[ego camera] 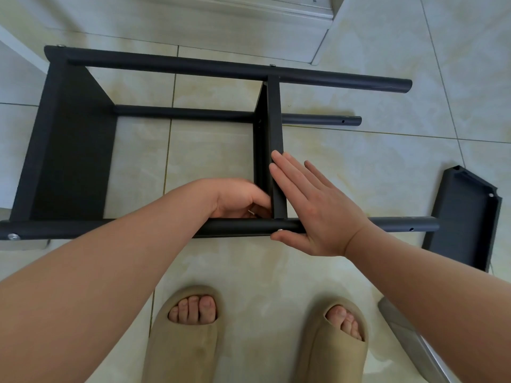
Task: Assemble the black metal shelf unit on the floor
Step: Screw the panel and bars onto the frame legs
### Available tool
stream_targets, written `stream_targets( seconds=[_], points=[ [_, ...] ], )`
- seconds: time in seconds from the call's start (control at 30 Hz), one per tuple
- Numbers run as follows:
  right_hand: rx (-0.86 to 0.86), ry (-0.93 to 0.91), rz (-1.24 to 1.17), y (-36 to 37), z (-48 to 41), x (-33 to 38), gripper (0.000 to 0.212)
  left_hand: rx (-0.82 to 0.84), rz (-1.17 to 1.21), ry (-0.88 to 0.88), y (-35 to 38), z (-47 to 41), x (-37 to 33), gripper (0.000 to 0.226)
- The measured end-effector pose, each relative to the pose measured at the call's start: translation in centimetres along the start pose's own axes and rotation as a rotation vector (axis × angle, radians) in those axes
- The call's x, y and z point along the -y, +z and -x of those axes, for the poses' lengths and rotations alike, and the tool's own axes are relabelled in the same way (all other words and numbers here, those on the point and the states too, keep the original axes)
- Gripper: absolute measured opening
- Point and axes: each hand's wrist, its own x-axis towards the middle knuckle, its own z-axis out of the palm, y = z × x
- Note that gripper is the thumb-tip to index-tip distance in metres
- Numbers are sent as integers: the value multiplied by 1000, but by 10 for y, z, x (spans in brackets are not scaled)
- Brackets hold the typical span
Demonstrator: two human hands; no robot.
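Shelf unit (74,147) on its side on the tiled floor; right hand (312,205), flat with fingers straight, braces the middle shelf (275,120); left hand (237,199) curls round a small bright part (250,212) behind it; the shelf is best kept square to the near pole (243,226) while the screw (280,230) bites.

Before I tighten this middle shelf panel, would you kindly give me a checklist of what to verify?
1. Right hand flat against the black metal middle shelf panel, bracing it: ok.
2. Silver screw seated in the near black round pole: ok.
3. Far-side silver screw present on the far black pole: ok.
4. Left hand, curled behind the panel, holding a nut or tool: cannot tell.
5. Loose black metal shelf tray fitted: not ok, lies on the tiled floor.
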Motion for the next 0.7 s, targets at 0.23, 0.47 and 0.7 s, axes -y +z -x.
stream_targets(
  seconds=[0.23, 0.47, 0.7],
  points=[
    [-7, 0, -6, 1, 0, 0, 100, -63, -80, 35, -1, -1, 1, 26],
    [0, 1, 2, 0, 0, 0, 100, 8, 7, 63, -3, 1, -1, 21],
    [-4, 2, 0, 0, 0, 0, 100, -30, -66, 9, -1, -2, 1, 15]
  ],
)
